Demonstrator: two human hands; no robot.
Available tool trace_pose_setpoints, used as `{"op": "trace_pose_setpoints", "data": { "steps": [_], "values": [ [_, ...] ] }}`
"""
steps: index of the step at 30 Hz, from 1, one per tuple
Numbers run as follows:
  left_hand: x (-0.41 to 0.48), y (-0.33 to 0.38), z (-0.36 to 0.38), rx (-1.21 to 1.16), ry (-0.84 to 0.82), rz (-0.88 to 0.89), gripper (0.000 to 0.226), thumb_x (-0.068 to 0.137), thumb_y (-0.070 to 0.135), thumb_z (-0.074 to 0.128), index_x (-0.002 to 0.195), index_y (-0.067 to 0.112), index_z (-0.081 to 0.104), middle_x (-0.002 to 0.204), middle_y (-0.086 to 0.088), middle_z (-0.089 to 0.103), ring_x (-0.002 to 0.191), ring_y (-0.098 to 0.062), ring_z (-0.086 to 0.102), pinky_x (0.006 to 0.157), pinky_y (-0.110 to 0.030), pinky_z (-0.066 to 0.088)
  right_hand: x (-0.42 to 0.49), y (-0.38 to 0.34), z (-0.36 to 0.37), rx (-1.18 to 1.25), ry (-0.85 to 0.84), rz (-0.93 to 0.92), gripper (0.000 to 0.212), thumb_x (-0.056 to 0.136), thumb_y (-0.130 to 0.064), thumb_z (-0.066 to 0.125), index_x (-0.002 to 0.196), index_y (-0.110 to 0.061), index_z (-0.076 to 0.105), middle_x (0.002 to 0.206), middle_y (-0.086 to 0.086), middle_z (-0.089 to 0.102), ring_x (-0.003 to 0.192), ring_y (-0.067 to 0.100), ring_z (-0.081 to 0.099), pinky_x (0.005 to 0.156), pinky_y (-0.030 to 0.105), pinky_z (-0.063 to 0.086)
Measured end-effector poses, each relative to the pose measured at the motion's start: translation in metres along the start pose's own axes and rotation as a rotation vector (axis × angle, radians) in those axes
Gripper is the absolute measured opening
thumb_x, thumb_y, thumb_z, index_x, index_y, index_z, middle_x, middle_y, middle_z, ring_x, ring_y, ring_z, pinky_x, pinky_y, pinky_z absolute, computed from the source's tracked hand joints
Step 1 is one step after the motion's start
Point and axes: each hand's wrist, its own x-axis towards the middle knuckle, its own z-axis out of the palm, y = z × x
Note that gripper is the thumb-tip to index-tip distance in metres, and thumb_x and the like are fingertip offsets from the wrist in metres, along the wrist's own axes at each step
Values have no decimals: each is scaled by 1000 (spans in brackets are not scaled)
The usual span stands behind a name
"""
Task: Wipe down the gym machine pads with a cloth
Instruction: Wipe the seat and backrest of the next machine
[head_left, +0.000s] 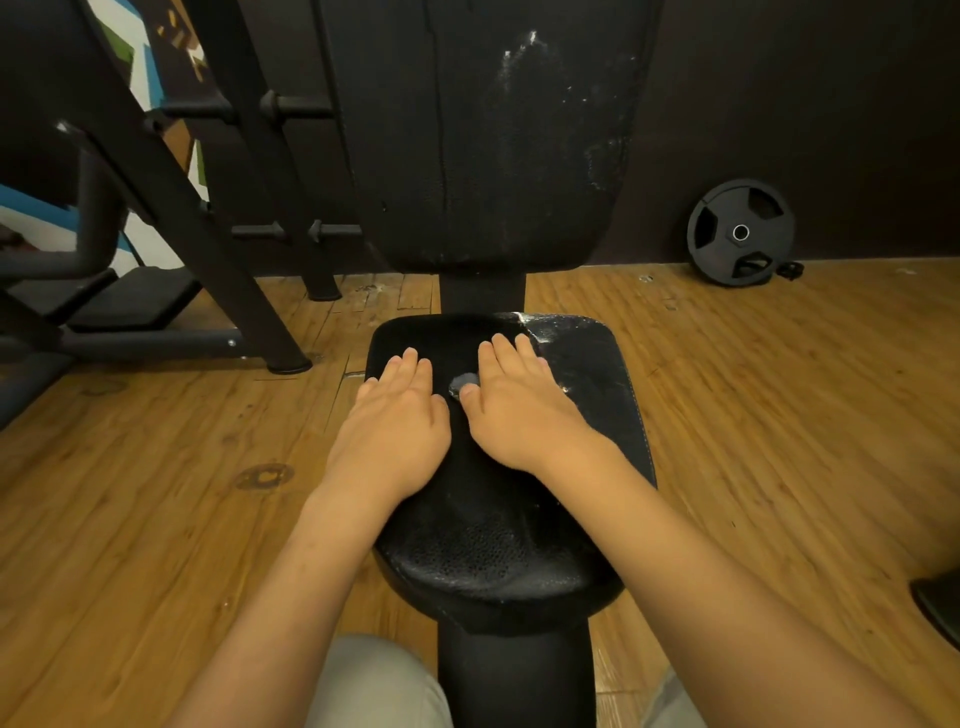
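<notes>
A black seat pad (597, 379), cracked and shiny, sits in the middle of the view. A dark matte cloth (447, 338) is spread over its far left part. My left hand (395, 421) and my right hand (519, 410) lie flat on the cloth side by side, fingers straight and pointing away from me. A small grey patch (462, 385) shows between the two thumbs. Behind the seat rises the black back pad (493, 130), with white scuffs on its upper right.
A black machine frame with pegs (218, 218) stands to the left on the wooden floor (779, 415). A weight plate (740, 232) leans against the dark wall at the right. Another dark object (940, 608) pokes in at the right edge. My knees are below.
</notes>
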Motion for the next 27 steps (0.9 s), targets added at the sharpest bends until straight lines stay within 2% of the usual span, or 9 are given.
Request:
{"op": "trace_pose_setpoints", "data": {
  "steps": [5,8,13,20,27],
  "values": [
    [1,-2,1,9,6,-5,57,110,31,26,162,13,14,170,-7,7,157,-19,6,128,-38,10,4,-3,0,0,22,15,61,111,-38,30,163,-10,14,171,8,9,158,28,-5,127,45,5],
    [0,0,0,8,6,-10,57,110,32,27,162,14,14,170,-6,7,157,-18,6,127,-38,10,-2,-10,2,6,72,61,64,111,-42,28,164,-11,9,172,8,4,158,27,-7,126,42,1],
    [1,0,1,14,8,-16,56,110,32,28,162,15,13,171,-5,6,157,-18,5,125,-37,8,-26,-10,5,-25,7,51,64,112,-40,25,163,-11,0,172,7,-6,157,26,-14,126,42,-2],
    [0,2,0,16,7,-19,57,110,32,28,162,14,14,171,-6,6,157,-18,6,126,-38,10,-32,-13,3,-4,32,41,62,112,-38,24,163,-10,1,172,7,-5,157,25,-14,126,40,-3],
    [0,1,0,13,12,-19,56,110,32,27,162,15,14,170,-5,7,157,-17,6,125,-37,10,-40,-10,-1,28,-42,-4,63,112,-36,27,163,-9,3,172,7,-6,157,25,-16,126,39,-3]
  ]
}}
